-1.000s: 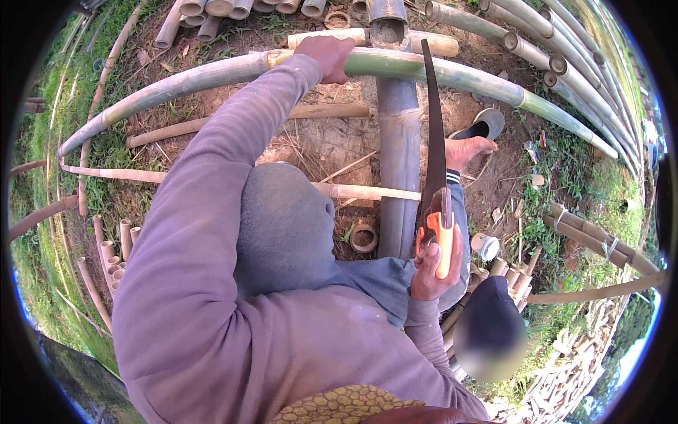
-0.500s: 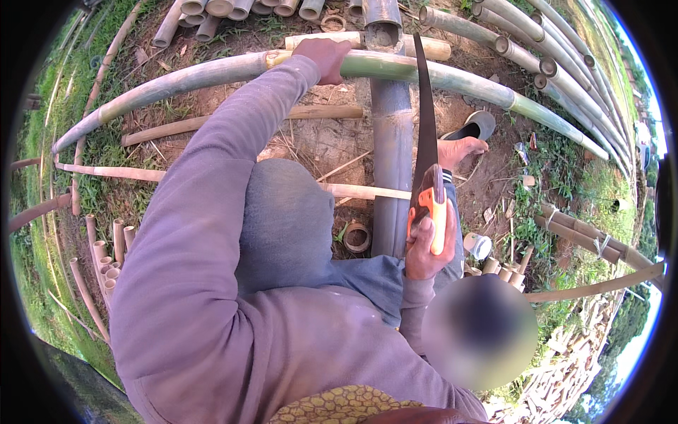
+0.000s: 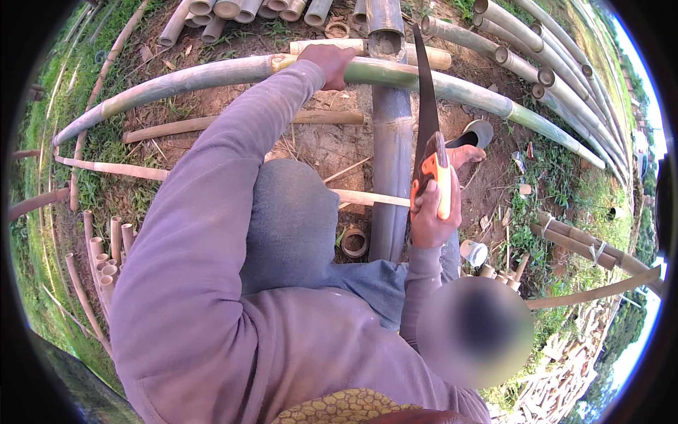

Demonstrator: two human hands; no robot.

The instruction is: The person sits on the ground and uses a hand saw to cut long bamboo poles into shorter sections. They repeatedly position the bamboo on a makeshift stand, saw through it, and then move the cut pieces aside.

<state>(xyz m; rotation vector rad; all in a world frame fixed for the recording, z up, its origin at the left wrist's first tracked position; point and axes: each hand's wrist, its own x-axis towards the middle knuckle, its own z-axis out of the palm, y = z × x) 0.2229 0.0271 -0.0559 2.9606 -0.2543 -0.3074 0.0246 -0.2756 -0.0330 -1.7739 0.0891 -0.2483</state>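
A long, pale bamboo pole with a green stretch [image 3: 378,73] lies crosswise in front of me. My left hand [image 3: 330,65] is wrapped round it from above, beside the green part. In my right hand [image 3: 436,220] is a handsaw [image 3: 427,106], gripped by its orange handle. The dark, narrow blade points away from me and crosses the pole just right of the green part. Whether its teeth have cut into the bamboo cannot be made out. Under the pole, a thick grey bamboo [image 3: 390,134] runs lengthwise away from me.
Stacked bamboo poles [image 3: 547,78] lie at the far right, with short cut pieces [image 3: 229,8] at the far left. A bamboo ring [image 3: 354,242] and a white container [image 3: 474,252] sit nearby. My shoe [image 3: 477,133] rests on the soil. Upright bamboo tubes [image 3: 106,263] stand at left.
My right hand has pushed the saw forward, away from me, so its handle sits nearer the pole. My left hand keeps its hold on the pole.
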